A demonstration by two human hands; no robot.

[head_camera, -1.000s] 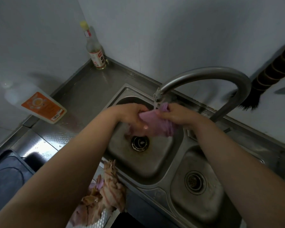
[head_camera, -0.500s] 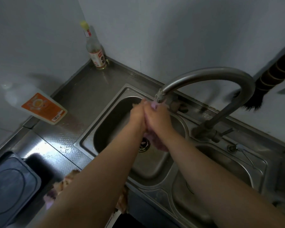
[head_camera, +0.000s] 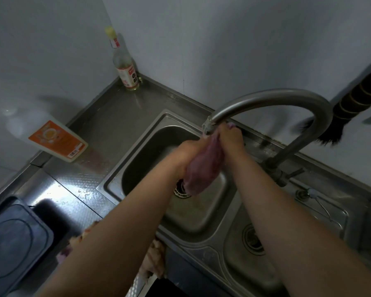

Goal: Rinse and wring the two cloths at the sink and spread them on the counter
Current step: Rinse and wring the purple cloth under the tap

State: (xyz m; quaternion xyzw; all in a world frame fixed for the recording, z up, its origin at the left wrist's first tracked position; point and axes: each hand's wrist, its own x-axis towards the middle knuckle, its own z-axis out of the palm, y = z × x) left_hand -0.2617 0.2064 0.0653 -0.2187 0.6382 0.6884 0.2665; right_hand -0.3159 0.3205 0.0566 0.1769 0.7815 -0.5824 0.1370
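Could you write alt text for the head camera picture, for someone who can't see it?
Two hands, left hand and right hand, grip a purple cloth under the faucet above a steel sink. A second cloth lies on the counter edge.

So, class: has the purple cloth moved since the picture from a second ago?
Yes. The purple cloth, then bunched level beneath the faucet spout, now hangs lengthwise from the spout down toward the left basin's drain.
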